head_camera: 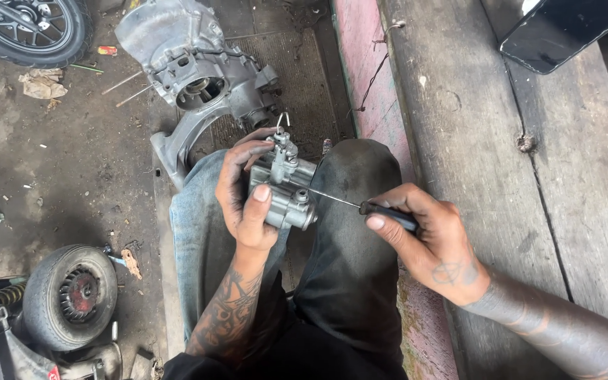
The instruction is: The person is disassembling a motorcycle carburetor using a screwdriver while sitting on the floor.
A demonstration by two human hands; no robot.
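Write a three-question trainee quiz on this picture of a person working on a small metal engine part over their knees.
1. True or false: the left hand grips the grey carburettor.
2. What does the right hand hold? A) hammer B) thin screwdriver C) rag
3. Which large part lies on the floor beyond the knees?

Key
1. True.
2. B; its tip meets the carburettor's side.
3. A grey engine casing.
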